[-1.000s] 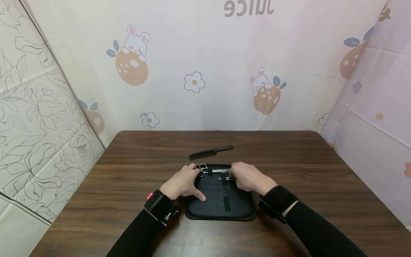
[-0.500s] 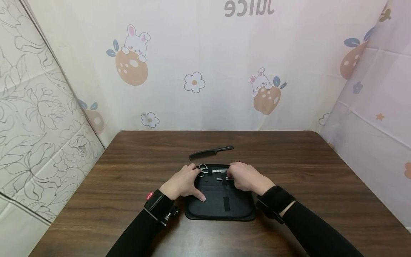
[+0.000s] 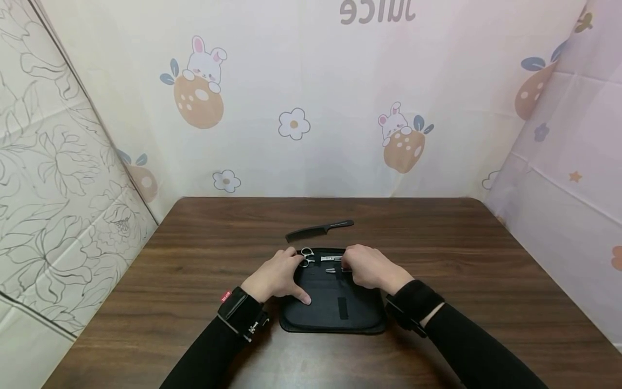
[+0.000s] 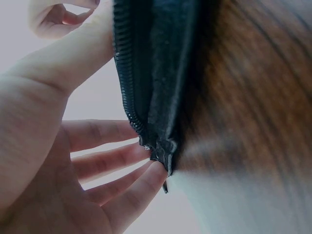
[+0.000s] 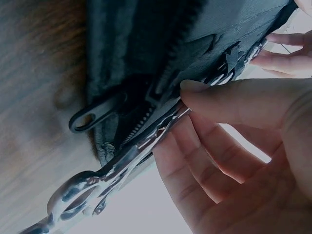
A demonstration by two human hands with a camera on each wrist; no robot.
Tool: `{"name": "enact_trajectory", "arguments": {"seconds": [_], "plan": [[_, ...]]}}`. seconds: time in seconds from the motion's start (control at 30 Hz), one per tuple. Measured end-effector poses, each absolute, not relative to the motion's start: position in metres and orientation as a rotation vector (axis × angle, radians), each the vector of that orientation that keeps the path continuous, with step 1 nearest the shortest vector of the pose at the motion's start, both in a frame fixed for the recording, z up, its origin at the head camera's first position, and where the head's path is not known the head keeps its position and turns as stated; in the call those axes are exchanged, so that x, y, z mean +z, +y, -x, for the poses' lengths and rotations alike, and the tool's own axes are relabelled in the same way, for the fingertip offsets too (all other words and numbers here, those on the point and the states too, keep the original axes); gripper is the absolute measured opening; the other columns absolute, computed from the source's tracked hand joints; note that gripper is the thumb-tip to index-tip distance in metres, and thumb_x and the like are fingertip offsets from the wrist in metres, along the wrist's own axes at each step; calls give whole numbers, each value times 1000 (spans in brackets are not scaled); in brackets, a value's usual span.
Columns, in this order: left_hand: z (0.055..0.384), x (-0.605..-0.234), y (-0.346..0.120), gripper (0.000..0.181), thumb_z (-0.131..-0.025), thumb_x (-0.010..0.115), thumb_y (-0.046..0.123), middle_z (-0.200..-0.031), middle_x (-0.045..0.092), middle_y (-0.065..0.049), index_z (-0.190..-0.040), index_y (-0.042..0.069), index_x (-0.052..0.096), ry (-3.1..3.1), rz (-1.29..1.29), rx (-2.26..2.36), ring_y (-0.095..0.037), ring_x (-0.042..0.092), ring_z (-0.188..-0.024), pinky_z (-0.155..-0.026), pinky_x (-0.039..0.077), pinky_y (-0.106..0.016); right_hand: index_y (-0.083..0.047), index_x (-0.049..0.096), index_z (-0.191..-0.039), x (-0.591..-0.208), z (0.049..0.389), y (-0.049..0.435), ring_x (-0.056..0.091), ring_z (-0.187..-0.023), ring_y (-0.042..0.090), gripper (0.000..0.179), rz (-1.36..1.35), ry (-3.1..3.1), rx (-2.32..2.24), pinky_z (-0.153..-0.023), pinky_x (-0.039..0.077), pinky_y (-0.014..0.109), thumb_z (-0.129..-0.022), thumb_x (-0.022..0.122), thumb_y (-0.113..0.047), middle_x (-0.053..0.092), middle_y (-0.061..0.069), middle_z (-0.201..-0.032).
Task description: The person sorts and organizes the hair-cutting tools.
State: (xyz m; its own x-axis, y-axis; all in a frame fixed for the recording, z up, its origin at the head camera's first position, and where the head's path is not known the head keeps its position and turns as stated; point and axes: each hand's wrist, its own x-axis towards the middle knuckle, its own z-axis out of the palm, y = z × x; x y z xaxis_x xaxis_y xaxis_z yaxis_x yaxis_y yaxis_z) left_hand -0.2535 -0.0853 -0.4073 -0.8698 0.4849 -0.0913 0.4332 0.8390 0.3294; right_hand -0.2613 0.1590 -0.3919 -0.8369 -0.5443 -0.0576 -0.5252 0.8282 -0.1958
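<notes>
A black zip case (image 3: 316, 316) lies unfolded on the table. One pair of silver scissors (image 3: 307, 257) lies along its far side, under a strap. My right hand (image 3: 371, 267) pinches a second pair of scissors (image 5: 112, 170); its finger rings show in the right wrist view, and its tip points left in the head view, beside a strap on the case. My left hand (image 3: 279, 275) rests across the case's left edge, thumb spread on the inner panel. In the left wrist view its nearly straight fingers (image 4: 107, 161) touch the zipped corner.
A black comb (image 3: 318, 231) lies on the wooden table (image 3: 218, 232) just beyond the case. The zip's black pull tab (image 5: 92, 114) hangs out at the case's edge. Printed cloth (image 3: 291, 162) rises behind the table and at both sides.
My right hand has slid slightly left, and the tip of the scissors it pinches has moved left with it. My left hand, the case and the comb stay put.
</notes>
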Motion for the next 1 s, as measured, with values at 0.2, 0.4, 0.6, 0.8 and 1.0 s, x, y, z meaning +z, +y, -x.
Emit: {"name": "enact_trajectory", "arguments": {"seconds": [0.2, 0.4, 0.6, 0.8, 1.0], "plan": [[254, -408, -85, 101, -67, 92, 54, -140, 50, -11, -145, 3, 54, 2847, -714, 450, -30, 48, -126, -102, 47, -46, -9, 77, -93, -392, 262, 157, 56, -74, 14, 26, 833, 2890, -264, -63, 51, 33, -90, 62, 11, 69, 5, -92], [256, -408, -86, 101, -68, 92, 55, -141, 50, -11, -145, 3, 54, 2846, -707, 443, -29, 48, -127, -103, 47, -46, -10, 77, -93, -392, 264, 156, 55, -74, 15, 26, 821, 2887, -274, -63, 50, 33, -89, 62, 12, 69, 5, -92], [255, -409, -86, 101, -67, 92, 55, -140, 50, -11, -145, 3, 54, 2841, -714, 454, -29, 48, -126, -102, 47, -46, -9, 77, -96, -393, 264, 156, 59, -78, 15, 25, 831, 2880, -296, -67, 52, 35, -90, 63, 11, 70, 7, -96], [255, -408, -85, 101, -68, 92, 54, -138, 51, -10, -145, 3, 54, 2836, -714, 457, -29, 48, -125, -102, 47, -45, -9, 77, -95, -393, 264, 157, 57, -75, 14, 25, 815, 2875, -306, -66, 51, 34, -91, 62, 10, 70, 6, -94], [255, -410, -86, 100, -67, 92, 54, -135, 52, -10, -145, 3, 54, 2846, -734, 462, -29, 49, -123, -101, 47, -44, -10, 76, -92, -394, 264, 156, 54, -72, 15, 25, 831, 2868, -335, -64, 48, 34, -90, 62, 11, 67, 4, -89]]}}
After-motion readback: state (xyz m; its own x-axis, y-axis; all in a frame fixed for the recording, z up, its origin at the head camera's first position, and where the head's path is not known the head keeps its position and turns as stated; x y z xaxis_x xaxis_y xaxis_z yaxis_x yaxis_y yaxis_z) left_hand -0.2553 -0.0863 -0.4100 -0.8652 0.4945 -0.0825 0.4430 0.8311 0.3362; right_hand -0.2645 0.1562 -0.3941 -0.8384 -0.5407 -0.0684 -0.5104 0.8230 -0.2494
